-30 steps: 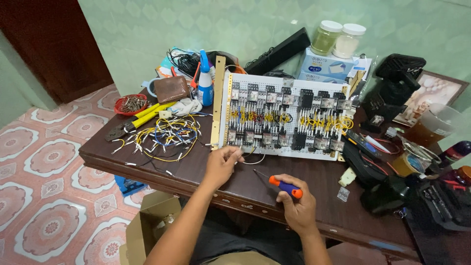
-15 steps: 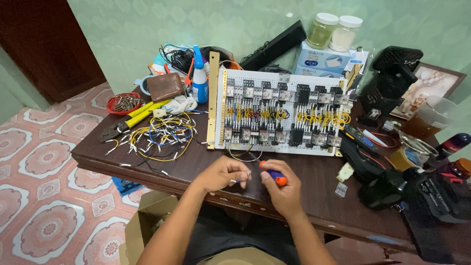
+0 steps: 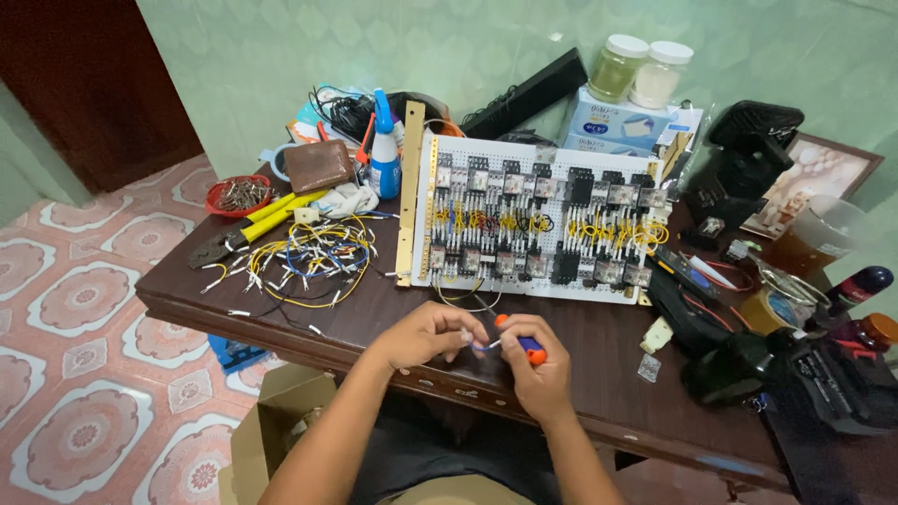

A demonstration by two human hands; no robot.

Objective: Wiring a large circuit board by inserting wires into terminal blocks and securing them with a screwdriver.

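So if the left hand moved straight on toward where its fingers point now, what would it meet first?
Most likely the right hand: the left hand points at it, fingertips nearly meeting around a small wire piece and the orange-handled screwdriver. Depth is unclear.

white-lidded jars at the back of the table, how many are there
2: a white-lidded glass jar of yellowish contents and a paler white-lidded jar touching its right side, both standing on the blue-and-white box. Clutter may hide others.

A dark wooden table (image 3: 599,351) carries a white perforated board of relays (image 3: 538,220), a heap of yellow and blue wires (image 3: 304,257), yellow-handled crimping pliers (image 3: 248,229), a brown wallet (image 3: 318,165) and a red dish of screws (image 3: 240,194).
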